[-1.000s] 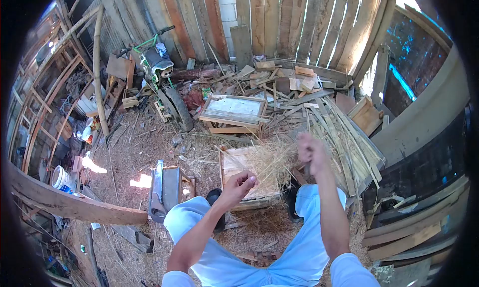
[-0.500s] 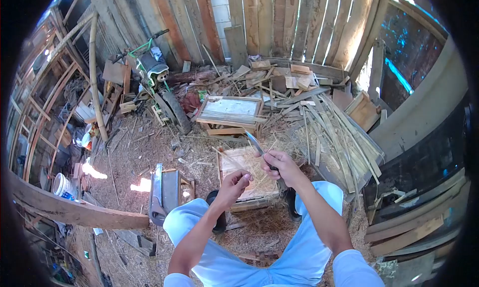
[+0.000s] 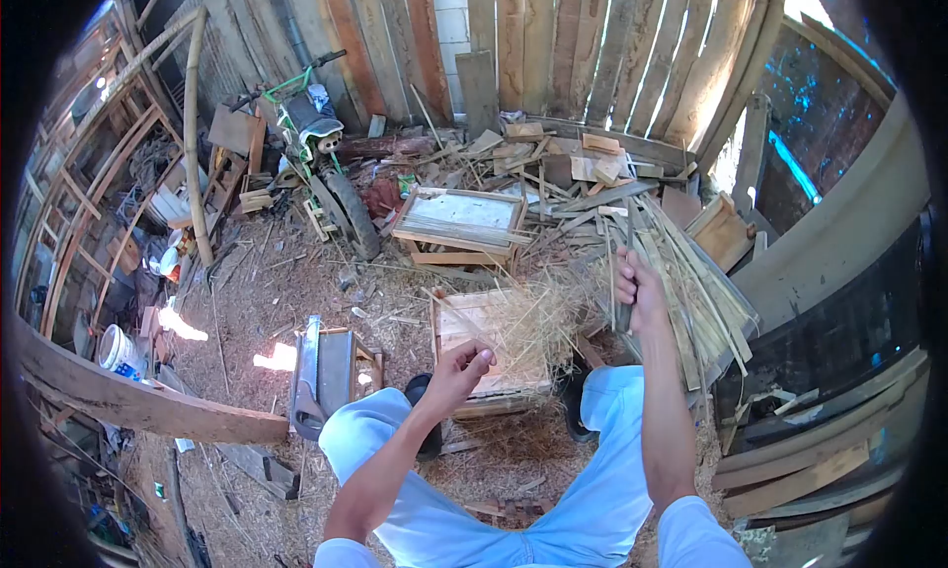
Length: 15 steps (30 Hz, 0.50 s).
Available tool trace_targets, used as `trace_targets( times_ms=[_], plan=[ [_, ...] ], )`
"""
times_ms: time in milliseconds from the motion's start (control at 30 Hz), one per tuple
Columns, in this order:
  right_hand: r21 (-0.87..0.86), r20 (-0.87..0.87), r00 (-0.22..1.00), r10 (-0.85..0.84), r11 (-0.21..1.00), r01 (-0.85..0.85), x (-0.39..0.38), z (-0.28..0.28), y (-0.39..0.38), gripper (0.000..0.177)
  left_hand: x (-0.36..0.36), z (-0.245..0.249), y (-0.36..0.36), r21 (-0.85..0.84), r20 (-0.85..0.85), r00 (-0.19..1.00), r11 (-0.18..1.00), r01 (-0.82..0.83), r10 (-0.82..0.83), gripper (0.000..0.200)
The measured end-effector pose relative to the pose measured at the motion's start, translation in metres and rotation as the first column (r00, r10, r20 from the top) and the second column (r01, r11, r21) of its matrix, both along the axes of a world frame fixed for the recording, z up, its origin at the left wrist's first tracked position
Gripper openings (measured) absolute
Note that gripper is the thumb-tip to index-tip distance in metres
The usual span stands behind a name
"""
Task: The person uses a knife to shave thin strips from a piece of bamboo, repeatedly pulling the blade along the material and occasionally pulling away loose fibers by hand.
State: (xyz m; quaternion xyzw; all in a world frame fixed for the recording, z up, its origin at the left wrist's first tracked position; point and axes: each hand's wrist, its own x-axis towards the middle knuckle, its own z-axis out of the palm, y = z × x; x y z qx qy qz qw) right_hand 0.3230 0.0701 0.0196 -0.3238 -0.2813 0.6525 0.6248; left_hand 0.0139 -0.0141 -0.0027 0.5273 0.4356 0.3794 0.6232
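Note:
My right hand (image 3: 642, 289) is wrapped round a knife (image 3: 629, 236), raised to the right over the pile of long strips, with the blade pointing up and away. Closed in a pinch, my left hand (image 3: 460, 374) is over the near left part of a low wooden box (image 3: 459, 323) between my knees. What its fingertips hold is too small to make out. A tangle of thin, straw-like shavings (image 3: 543, 321) covers the right side of the box top.
Long thin wooden strips (image 3: 681, 272) lie at the right. Beyond the box is a framed wooden panel (image 3: 459, 212) with thin sticks on it. A handsaw (image 3: 308, 375) rests on a small stool (image 3: 339, 370) at my left. A motorbike (image 3: 331, 178) stands further back, near scrap wood (image 3: 553, 153).
My right hand has swung up and to the right with the knife, away from my left hand and the box. More of the shavings now show. My left hand has hardly moved.

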Motion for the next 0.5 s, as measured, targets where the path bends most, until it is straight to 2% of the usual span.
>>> trace_targets(
  times_ms=[100, 167, 200, 267, 300, 367, 433, 500],
  plan=[
    [-0.063, 0.022, 0.997, 0.068, 0.996, -0.066, -0.021, 0.009, -0.022, 0.028, -0.001, 0.001, 0.006, -0.067, 0.032, 0.998, 0.997, -0.046, 0.048, 0.023],
    [-0.055, 0.095, 0.957, 0.272, 0.962, -0.268, -0.046, 0.014, -0.039, 0.033, 0.000, -0.004, 0.010, -0.071, 0.079, 0.995, 0.996, -0.051, 0.057, 0.022],
    [-0.060, 0.092, 0.959, 0.270, 0.962, -0.265, -0.058, 0.012, -0.044, 0.033, 0.002, -0.004, 0.010, -0.075, 0.065, 0.995, 0.994, -0.073, 0.078, 0.022],
    [-0.099, 0.128, 0.899, 0.418, 0.908, -0.408, -0.081, 0.010, -0.050, 0.040, 0.005, -0.004, 0.008, -0.061, 0.061, 0.995, 0.995, -0.075, 0.079, 0.022],
    [-0.095, 0.121, 0.904, 0.411, 0.911, -0.401, -0.087, 0.009, -0.050, 0.040, 0.006, -0.003, 0.009, -0.039, 0.062, 0.995, 0.996, -0.081, 0.083, 0.021],
    [-0.068, 0.178, 0.839, 0.514, 0.857, -0.511, -0.096, 0.008, -0.049, 0.042, 0.008, 0.001, 0.009, -0.029, 0.035, 0.997, 0.997, -0.073, 0.074, 0.021],
    [-0.096, 0.166, 0.858, 0.487, 0.874, -0.477, -0.098, 0.009, -0.049, 0.038, 0.012, 0.003, 0.008, -0.024, 0.016, 0.997, 0.997, -0.070, 0.070, 0.021],
    [-0.126, 0.075, 0.867, 0.492, 0.867, -0.482, -0.096, 0.010, -0.047, 0.035, 0.015, 0.002, 0.008, -0.011, -0.005, 0.997, 0.997, -0.075, 0.075, 0.021]
  ],
)
